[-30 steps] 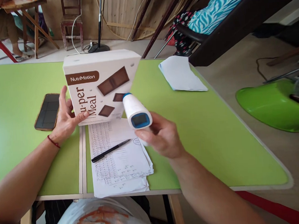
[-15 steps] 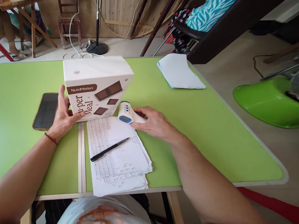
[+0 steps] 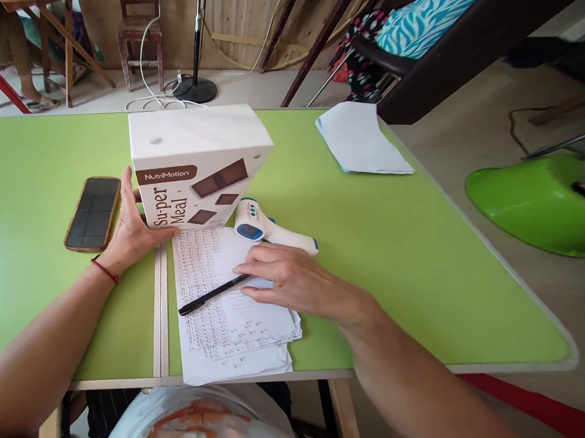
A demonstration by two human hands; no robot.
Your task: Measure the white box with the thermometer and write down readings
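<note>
Right hand [image 3: 299, 278], fingers parted at black pen [image 3: 210, 297], no longer grips infrared thermometer [image 3: 276, 233], now laid down; left hand [image 3: 130, 233] holds NutriMotion box [image 3: 188, 161].

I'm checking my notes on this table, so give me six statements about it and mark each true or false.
1. The left hand holds the NutriMotion box at its left side. True.
2. The infrared thermometer lies with its screen end near the NutriMotion box. True.
3. The infrared thermometer is gripped in the left hand. False: neither hand grips it.
4. The right hand has its fingertips at one end of the black pen. True.
5. The black pen lies on top of the NutriMotion box. False: it lies on the papers.
6. No device lies left of the NutriMotion box. False: a smartphone does.
</note>
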